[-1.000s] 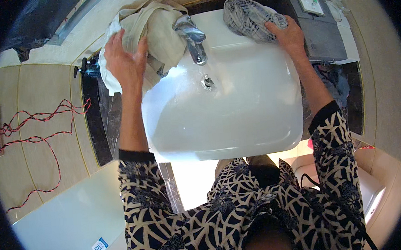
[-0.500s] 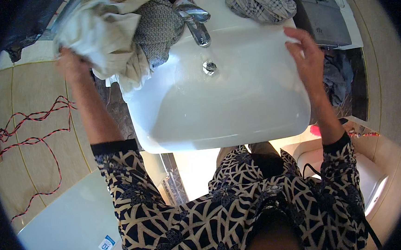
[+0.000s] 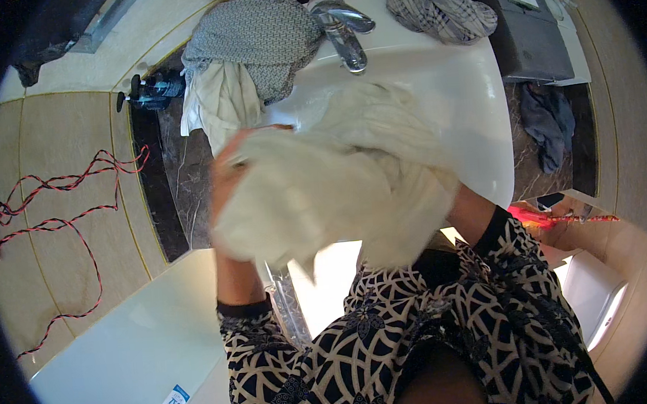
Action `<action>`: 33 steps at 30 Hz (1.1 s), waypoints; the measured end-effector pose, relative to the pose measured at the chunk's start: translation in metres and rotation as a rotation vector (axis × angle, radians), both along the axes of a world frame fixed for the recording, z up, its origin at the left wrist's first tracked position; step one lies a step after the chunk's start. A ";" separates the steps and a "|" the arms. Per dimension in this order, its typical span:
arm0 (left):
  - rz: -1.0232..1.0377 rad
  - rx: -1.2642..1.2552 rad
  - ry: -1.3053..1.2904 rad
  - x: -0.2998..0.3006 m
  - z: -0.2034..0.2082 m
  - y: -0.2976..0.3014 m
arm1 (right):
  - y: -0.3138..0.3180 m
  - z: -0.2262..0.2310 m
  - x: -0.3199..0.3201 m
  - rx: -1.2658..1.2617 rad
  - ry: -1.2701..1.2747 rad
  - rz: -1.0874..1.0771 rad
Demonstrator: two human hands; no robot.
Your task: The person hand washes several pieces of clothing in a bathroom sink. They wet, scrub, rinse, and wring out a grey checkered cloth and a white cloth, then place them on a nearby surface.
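Note:
A large cream cloth [image 3: 338,193], blurred by motion, is held up over the front of the white sink [image 3: 492,122]. At its left edge my left hand [image 3: 232,159] grips it, fingers partly smeared and covered by the fabric. My right forearm [image 3: 476,212] reaches in behind the cloth's right side, and the cloth hides that hand. Bunched at the sink's left back corner are a grey woven cloth [image 3: 251,30] and another cream cloth [image 3: 227,96].
Behind the basin stands a chrome faucet [image 3: 342,39], with a checked grey cloth [image 3: 441,6] to its right. A grey box [image 3: 525,34] and dark cloth [image 3: 549,122] lie farther right. Left are a dark bottle [image 3: 154,90] and a red-black cord [image 3: 60,189].
My left hand has brought the cream cloth from the pile at the left to the sink's front. My right hand has come from the right rim to behind it. The view has shifted slightly.

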State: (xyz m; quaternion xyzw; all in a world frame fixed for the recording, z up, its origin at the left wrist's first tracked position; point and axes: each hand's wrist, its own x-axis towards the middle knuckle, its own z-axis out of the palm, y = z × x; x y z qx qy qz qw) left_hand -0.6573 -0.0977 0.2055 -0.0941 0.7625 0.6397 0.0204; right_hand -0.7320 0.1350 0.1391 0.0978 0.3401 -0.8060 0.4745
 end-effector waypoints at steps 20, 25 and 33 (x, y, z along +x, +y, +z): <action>-0.090 -0.477 -0.149 -0.038 -0.146 0.054 | -0.010 -0.080 -0.083 1.002 0.949 0.464; 0.071 0.665 -0.275 -0.024 -0.123 0.029 | 0.005 -0.063 -0.054 0.814 1.610 0.458; -0.192 -0.890 -0.299 -0.019 -0.115 0.118 | 0.049 -0.062 -0.014 0.690 1.896 0.601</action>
